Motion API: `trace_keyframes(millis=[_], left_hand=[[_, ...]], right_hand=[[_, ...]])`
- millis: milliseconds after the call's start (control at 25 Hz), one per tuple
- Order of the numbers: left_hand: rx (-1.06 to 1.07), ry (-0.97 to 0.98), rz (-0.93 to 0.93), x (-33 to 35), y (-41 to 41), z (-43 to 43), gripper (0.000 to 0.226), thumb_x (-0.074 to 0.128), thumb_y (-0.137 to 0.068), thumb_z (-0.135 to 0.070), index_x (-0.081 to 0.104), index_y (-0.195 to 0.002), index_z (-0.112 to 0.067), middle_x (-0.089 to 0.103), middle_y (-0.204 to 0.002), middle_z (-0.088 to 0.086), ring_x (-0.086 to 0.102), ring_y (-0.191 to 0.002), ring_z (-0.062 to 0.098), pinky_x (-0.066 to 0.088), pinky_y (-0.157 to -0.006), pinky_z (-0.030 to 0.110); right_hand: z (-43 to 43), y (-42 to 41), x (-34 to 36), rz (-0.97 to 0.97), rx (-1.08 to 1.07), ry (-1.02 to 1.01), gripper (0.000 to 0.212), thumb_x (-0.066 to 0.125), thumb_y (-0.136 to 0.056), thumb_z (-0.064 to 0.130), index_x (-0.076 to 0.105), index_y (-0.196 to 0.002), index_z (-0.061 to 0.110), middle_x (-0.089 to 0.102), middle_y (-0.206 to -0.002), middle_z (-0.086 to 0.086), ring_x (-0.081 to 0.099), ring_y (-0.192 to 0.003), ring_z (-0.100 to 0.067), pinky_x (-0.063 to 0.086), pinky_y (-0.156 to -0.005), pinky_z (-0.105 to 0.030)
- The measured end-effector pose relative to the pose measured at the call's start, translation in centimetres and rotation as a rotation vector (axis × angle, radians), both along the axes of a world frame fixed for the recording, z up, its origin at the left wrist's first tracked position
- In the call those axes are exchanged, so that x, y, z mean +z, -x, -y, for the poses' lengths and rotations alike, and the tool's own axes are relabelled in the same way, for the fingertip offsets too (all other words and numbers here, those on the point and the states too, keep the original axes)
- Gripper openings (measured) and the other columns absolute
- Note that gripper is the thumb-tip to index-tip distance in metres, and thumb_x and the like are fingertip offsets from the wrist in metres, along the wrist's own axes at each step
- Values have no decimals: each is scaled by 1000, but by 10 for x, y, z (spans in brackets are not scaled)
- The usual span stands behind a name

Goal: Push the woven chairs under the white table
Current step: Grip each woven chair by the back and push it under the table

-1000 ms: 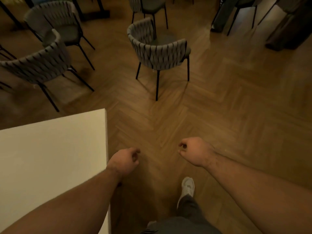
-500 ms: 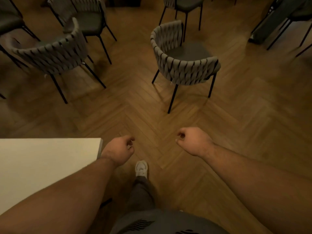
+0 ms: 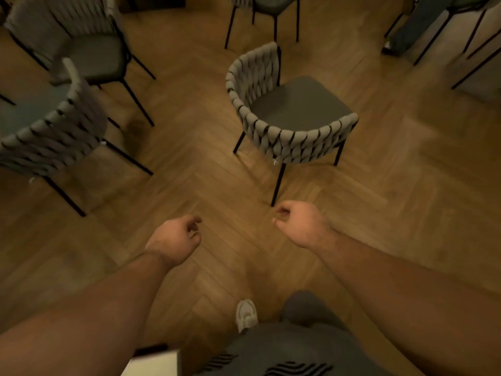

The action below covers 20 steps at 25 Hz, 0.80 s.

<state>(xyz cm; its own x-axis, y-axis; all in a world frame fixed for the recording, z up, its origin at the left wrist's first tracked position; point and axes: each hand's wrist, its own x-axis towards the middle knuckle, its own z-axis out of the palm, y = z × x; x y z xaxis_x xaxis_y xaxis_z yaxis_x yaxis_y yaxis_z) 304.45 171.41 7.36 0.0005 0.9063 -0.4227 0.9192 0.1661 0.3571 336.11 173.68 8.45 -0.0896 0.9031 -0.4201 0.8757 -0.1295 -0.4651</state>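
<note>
Left hand (image 3: 176, 240): hanging at lower centre of the frame, fingers loosely curled, holding nothing.
Right hand (image 3: 302, 226): hanging just right of centre, fingers loosely curled, holding nothing, staying apart from the other hand.
Nearest woven chair (image 3: 291, 139): standing at centre right, curved back facing the hands, one black leg ending just above the right hand, untouched.
Second woven chair (image 3: 57, 142): standing at the left edge, blurred.
White table (image 3: 156, 365): showing one corner at the bottom edge, well apart from both chairs.
Floor (image 3: 393, 199): showing herringbone wood.
</note>
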Motion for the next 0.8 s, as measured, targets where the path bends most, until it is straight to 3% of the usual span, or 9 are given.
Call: trace_keyframes(millis=[160,440,640,800], left_hand=[[-46,-13,12,-6,-6,-97,36,66,-89,-32,66,-125,-32,69,-106,-17,67,-104,14,53,-91,32],[-105,11,-26,-12,-23,-244,44,64,-94,-34,60,-138,-30,68,-121,-12,63,-115,13,51,-95,29],[-200,66,-25,-17,-21,-348,49,64,-93,-36,56,-141,-32,67,-125,-13,62,-119,14,51,-99,31],[-355,109,-33,-33,-3,-443,56,64,-90,-39,53,-144,-34,65,-129,-14,60,-122,14,50,-100,33]], right_hand=[[-89,-2,-14,-50,-97,34,36,68,-93,45,69,-126,31,72,-118,11,66,-111,-11,54,-88,-28],[-235,-17,-22,71,12,31,42,66,-91,51,66,-129,35,68,-123,12,63,-110,-13,46,-74,-27],[-319,-14,-29,83,-54,97,45,69,-87,52,66,-129,33,68,-123,5,65,-110,-18,54,-89,-32],[-376,4,-38,126,-129,142,42,68,-92,47,63,-131,32,62,-123,3,60,-114,-20,43,-78,-29]])
